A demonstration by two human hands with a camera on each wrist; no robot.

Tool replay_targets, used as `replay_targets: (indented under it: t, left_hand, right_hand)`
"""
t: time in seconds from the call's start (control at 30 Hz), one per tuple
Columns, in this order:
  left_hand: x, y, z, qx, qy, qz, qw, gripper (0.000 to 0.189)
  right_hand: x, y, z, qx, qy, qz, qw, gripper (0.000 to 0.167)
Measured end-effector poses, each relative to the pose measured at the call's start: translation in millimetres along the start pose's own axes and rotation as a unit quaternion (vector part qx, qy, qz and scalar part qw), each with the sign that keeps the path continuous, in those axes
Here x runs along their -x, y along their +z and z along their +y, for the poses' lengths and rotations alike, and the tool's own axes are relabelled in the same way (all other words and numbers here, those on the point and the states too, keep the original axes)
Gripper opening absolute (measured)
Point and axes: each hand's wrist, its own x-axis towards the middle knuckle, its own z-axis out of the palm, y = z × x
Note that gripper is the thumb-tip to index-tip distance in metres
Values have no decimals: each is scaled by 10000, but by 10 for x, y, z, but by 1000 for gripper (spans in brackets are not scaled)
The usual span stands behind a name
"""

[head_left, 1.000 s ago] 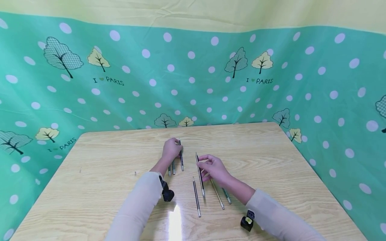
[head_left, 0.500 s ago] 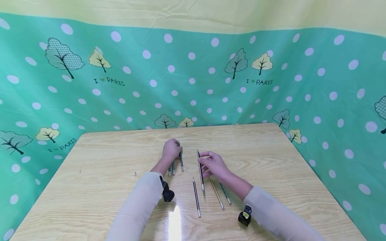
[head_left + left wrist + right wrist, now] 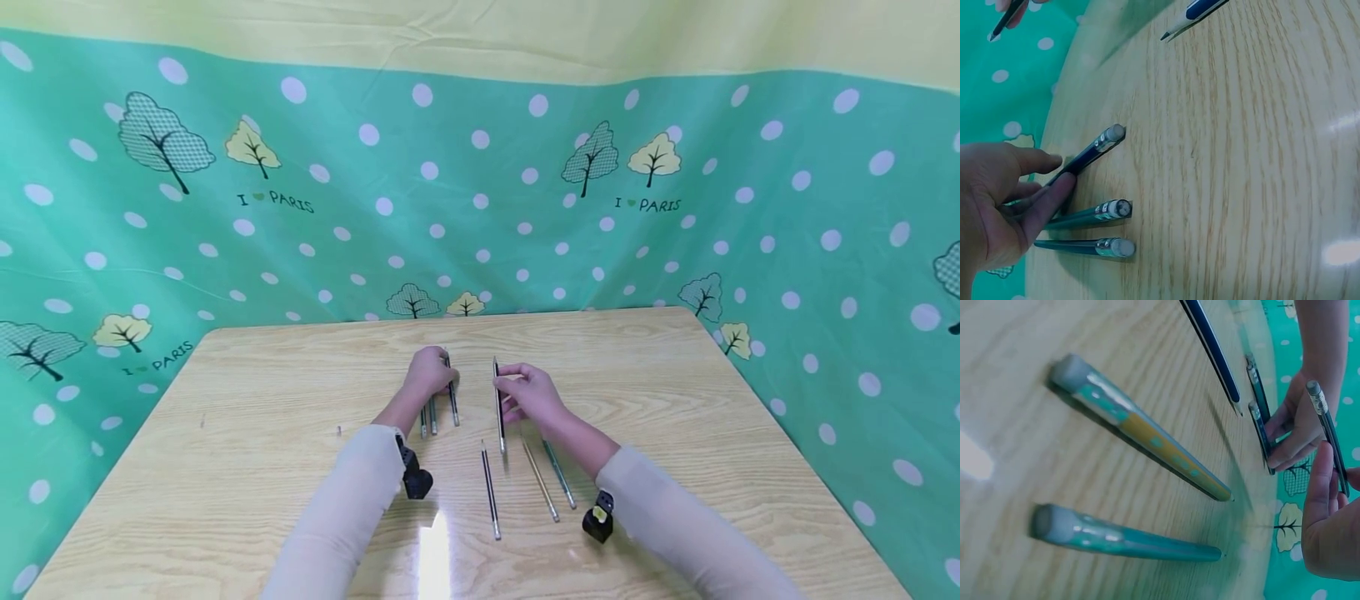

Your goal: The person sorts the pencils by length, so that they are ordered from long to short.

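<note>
My left hand (image 3: 430, 372) is at the table's far middle, thumb and fingers pinching a dark blue pencil (image 3: 1092, 152) that lies slanted, its eraser end toward me. Two green pencils (image 3: 1085, 217) lie close beside it, partly covered by that hand. To the right, my right hand (image 3: 531, 394) holds a black pencil (image 3: 500, 417) near its pointed end, raised off the wood with the eraser end toward me. Nearer to me lie a dark blue pencil (image 3: 491, 492), a yellow-gold pencil (image 3: 540, 481) and a teal pencil (image 3: 1141, 542), all side by side and apart.
The light wooden table (image 3: 262, 467) reaches back to a green dotted curtain (image 3: 337, 200), which also hangs along the right side. A tiny grey bit (image 3: 339, 431) lies left of the left forearm. Bright glare shows near the front.
My right hand has moved away from me, toward the table's far side, carrying the black pencil. More of the gold and teal pencils shows. The left hand has stayed almost still.
</note>
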Motion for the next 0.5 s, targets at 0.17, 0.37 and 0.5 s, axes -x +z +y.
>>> replay_targets:
  t: [0.17, 0.37, 0.5]
  left_hand:
    - [43, -39, 4, -7, 58, -167, 9998, 56]
    - [29, -42, -14, 16, 93, -213, 9997, 57]
    - [23, -34, -26, 68, 102, -206, 9997, 57]
  right_hand:
    - [-74, 3, -5, -24, 58, 129, 9999, 31]
    - [-165, 15, 12, 50, 73, 278, 9996, 29]
    - [-216, 24, 3, 115, 101, 328, 9993, 29]
